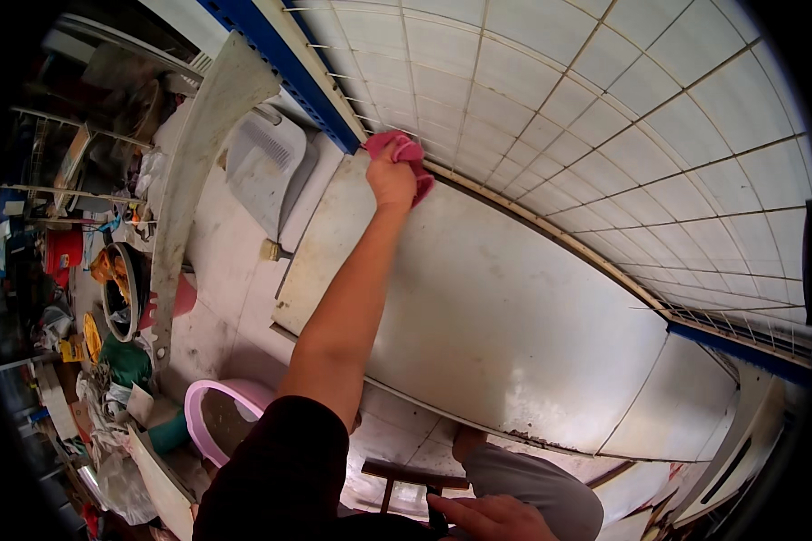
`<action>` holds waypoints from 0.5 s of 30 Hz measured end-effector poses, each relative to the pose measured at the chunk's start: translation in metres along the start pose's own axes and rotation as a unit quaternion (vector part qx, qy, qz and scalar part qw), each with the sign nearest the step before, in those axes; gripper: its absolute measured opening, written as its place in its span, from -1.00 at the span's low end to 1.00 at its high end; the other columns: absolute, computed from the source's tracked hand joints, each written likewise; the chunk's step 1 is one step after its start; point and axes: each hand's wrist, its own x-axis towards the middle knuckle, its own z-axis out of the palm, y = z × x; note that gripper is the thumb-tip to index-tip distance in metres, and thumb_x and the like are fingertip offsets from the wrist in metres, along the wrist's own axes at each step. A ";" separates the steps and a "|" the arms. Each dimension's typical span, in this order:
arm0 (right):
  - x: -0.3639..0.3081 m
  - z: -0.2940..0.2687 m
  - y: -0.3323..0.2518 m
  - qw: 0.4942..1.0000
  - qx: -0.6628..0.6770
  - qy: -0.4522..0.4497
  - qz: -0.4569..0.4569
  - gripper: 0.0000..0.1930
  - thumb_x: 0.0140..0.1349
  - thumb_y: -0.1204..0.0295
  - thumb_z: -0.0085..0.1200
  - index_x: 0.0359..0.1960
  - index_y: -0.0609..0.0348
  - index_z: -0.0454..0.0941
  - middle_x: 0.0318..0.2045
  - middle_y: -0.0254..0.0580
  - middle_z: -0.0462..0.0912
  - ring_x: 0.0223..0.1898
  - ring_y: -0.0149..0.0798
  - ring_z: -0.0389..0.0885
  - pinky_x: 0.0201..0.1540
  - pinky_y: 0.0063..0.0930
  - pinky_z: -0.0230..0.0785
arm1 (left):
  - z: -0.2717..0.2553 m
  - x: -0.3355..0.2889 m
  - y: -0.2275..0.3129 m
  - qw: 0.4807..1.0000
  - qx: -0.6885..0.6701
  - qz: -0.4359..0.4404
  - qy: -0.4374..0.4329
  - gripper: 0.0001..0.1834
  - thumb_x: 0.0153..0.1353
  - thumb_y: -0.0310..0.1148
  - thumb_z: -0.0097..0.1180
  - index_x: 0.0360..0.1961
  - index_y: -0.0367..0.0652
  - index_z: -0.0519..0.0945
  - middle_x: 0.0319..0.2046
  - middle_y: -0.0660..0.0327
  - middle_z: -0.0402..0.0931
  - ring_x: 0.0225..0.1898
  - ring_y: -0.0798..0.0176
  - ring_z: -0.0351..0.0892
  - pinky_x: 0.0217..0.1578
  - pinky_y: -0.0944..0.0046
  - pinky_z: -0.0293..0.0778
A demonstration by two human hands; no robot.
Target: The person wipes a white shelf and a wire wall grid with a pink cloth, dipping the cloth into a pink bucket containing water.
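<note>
My left hand [391, 180] is closed on a crumpled pink cloth [409, 149]. It presses the cloth at the far left corner of a pale, stained metal shelf panel [496, 298], where the panel meets a blue upright [320, 99] and a white wire grid [550, 99]. My left arm reaches across the panel's left part. At the lower edge, my right hand [492, 516] lies by my grey-trousered leg [537, 491], its visible fingers stretched out beside a dark strap-like piece. The lower part of that hand is cut off.
A grey dustpan [266, 167] lies left of the panel, with a brush [271, 251] nearby. A pink basin [198, 424] stands at lower left, partly hidden by my sleeve. Cluttered shelves with bags and a green container [126, 365] line the left. The wire grid rises along the panel's far side.
</note>
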 end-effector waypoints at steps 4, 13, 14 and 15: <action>-0.004 0.001 -0.003 1.000 0.009 -0.026 0.015 -0.49 0.16 0.34 0.07 0.17 0.16 0.32 -0.31 -0.11 0.52 -0.30 -0.05 0.48 -0.23 -0.26 0.31 | 0.017 -0.019 0.013 0.999 0.036 0.009 0.016 -0.58 -0.01 -0.56 -0.05 -0.09 -0.07 0.59 -0.29 -0.10 0.57 -0.20 -0.08 0.58 -0.14 0.14 0.44; -0.012 0.005 -0.001 1.000 0.003 -0.017 0.016 -0.47 0.18 0.34 0.03 0.21 0.15 0.28 -0.31 -0.13 0.51 -0.25 -0.05 0.47 -0.16 -0.26 0.29 | 0.029 -0.017 0.008 0.996 -0.027 -0.084 0.019 -0.61 -0.03 -0.59 0.05 -0.10 -0.16 0.61 -0.37 0.00 0.61 -0.38 0.17 0.60 -0.27 0.31 0.46; -0.013 0.006 -0.001 1.000 0.007 -0.022 0.002 -0.47 0.18 0.35 0.02 0.21 0.16 0.27 -0.31 -0.12 0.51 -0.25 -0.05 0.47 -0.16 -0.26 0.29 | 0.034 -0.019 -0.001 0.995 -0.059 -0.040 0.071 -0.62 0.00 -0.62 0.05 -0.09 -0.19 0.60 -0.40 0.09 0.61 -0.38 0.23 0.58 -0.33 0.35 0.45; -0.014 0.007 -0.002 1.000 0.010 -0.027 -0.012 -0.46 0.17 0.36 0.01 0.22 0.16 0.26 -0.31 -0.11 0.51 -0.25 -0.05 0.47 -0.17 -0.27 0.29 | 0.029 -0.016 -0.016 0.995 -0.057 -0.037 0.078 -0.62 0.00 -0.62 0.05 -0.09 -0.19 0.60 -0.40 0.09 0.61 -0.38 0.23 0.58 -0.33 0.35 0.45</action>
